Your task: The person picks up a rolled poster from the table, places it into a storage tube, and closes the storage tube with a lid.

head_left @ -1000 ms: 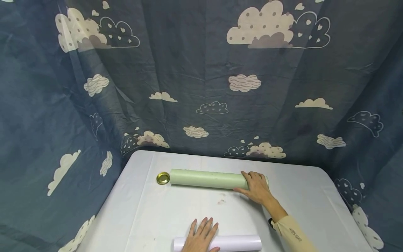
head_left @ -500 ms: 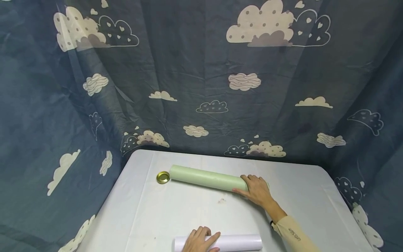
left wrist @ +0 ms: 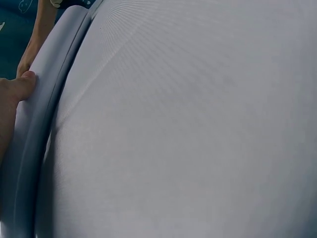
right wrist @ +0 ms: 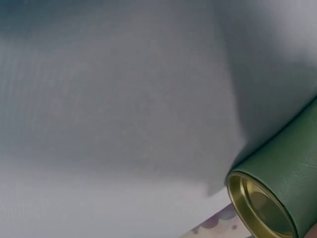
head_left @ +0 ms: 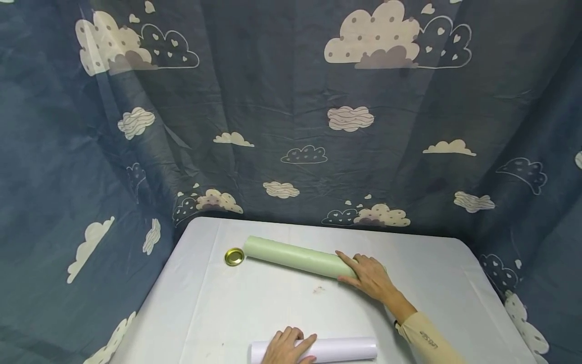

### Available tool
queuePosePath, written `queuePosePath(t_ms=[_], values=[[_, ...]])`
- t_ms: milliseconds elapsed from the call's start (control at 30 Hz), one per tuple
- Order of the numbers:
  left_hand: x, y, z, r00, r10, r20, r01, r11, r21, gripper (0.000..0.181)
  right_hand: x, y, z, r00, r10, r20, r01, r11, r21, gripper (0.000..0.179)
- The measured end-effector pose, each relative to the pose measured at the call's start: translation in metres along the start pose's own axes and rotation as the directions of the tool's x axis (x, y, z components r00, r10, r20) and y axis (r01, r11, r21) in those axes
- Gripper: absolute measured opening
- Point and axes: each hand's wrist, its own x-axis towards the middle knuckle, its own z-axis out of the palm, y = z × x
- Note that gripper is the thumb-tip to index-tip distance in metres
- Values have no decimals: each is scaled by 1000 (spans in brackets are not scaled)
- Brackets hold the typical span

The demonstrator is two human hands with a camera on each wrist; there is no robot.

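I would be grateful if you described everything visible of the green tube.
The green tube is long, pale and cylindrical, with a faintly creased, leathery-looking surface. One end is open, with a gold, metal-looking rim. It stretches sideways over the white table, slanting, its left end farther off beside a gold lid. The right hand grips it near the right end.
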Motion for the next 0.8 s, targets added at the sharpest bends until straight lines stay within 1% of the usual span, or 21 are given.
queuePosePath(t_ms=[100,167,267,367,433,533,633,733,800], values=[[1,-1,-2,1000,4,0,-4,1000,-5,37,-2,0,1,1000,-5,-23,5,1000,1,74],[2,-4,-5,1000,-6,5,6,1000,-21,36,-3,0,2,999,-16,-38,16,1000,3,72],[3,-9,-13,999,-45,9,46,997,-70,36,-3,1,2,1000,-19,-24,19,1000,5,72],[2,-17,-22,996,-92,23,94,987,-127,37,-5,4,0,1000,-9,-7,9,1000,6,73],[1,-24,-28,993,-119,27,122,981,-149,37,-8,7,-2,1000,-3,-10,3,1000,-1,73],[-4,-38,-38,988,-156,14,156,975,-161,37,-13,9,-10,998,-9,-57,8,1000,-18,71],[-13,-59,-51,979,-203,-11,199,969,-144,40,-19,9,-23,991,-22,-131,19,1000,-25,71],[-23,-83,-69,961,-275,-15,272,955,-119,43,-25,8,-43,980,-17,-196,14,1000,-19,72],[-30,-98,-81,943,-332,-7,329,938,-108,44,-32,7,-59,975,-12,-222,6,1000,-29,73]])
